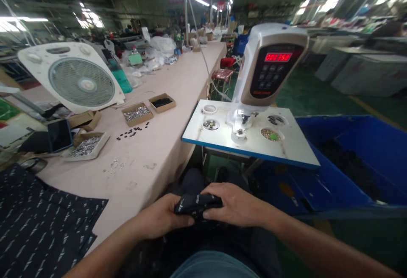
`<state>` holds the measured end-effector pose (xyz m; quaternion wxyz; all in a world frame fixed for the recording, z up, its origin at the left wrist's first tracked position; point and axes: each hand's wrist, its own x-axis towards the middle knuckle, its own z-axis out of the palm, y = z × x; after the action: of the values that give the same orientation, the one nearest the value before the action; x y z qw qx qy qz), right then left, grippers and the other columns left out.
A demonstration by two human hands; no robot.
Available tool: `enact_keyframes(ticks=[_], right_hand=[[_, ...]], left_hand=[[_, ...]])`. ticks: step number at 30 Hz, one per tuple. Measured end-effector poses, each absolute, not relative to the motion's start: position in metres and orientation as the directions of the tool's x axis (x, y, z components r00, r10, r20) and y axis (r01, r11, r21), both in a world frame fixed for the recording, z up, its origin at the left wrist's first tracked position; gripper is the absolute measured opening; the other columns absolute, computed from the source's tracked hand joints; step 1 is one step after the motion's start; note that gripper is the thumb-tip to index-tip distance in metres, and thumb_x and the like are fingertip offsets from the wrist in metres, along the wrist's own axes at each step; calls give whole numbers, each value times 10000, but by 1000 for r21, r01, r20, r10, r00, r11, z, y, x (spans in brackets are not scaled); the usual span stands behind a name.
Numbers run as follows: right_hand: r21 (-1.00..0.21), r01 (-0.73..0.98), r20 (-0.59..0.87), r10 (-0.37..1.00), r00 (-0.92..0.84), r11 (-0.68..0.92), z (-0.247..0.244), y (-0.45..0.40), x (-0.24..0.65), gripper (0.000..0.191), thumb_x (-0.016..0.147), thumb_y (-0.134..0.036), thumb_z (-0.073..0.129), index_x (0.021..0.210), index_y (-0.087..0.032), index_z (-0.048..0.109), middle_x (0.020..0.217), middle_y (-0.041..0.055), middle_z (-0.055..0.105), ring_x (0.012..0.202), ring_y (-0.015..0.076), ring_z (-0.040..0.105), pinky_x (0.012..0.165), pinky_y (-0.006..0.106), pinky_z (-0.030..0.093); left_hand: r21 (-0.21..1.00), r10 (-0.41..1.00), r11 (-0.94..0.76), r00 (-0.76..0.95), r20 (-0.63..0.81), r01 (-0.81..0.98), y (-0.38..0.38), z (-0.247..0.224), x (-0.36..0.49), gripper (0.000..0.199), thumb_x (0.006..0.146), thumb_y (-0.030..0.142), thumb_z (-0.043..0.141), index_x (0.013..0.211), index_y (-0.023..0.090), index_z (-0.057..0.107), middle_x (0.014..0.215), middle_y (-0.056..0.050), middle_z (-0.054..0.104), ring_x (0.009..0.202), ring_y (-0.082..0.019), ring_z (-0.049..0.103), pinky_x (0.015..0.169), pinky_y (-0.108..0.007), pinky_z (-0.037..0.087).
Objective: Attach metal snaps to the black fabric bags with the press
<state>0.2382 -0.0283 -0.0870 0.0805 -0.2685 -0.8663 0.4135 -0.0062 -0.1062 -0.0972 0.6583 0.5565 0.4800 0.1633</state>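
While a long pink-covered table is stretching from near left toward the far middle, a blue bin is sitting at right. Between them, a white board is surrounding the base of a pale machine. A white fan is standing on the table at left. At near middle, the left hand and right hand are gripping a bunched, dark patterned cloth between them. Farther left, a cardboard box is holding metal parts, loose black pieces lying nearby.
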Motion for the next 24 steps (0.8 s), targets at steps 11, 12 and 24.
enact_keyframes(ticks=[11,12,24], right_hand=[[-934,348,-235,595,-768,79,-82,-22,217,187,869,-278,646,990,-161,728,907,17,725,860,188,658,768,260,482],[-938,341,-238,601,-763,61,-82,-22,216,209,867,-294,655,1012,-161,727,923,21,729,869,189,658,775,261,483],[-925,362,-365,518,-774,-111,-86,-25,212,324,829,-419,706,968,-132,764,818,28,695,741,178,605,687,265,459]], left_hand=[[824,687,551,488,-539,134,-100,-85,-16,328,755,387,779,932,117,721,816,-22,682,713,-131,554,761,-270,457],[821,686,558,487,-540,124,-99,-86,-17,345,752,388,783,954,115,724,836,-32,696,727,-138,571,782,-279,468],[854,693,500,525,-495,144,-91,-78,-24,366,787,353,763,1073,133,702,981,-58,715,820,-164,615,814,-292,485]])
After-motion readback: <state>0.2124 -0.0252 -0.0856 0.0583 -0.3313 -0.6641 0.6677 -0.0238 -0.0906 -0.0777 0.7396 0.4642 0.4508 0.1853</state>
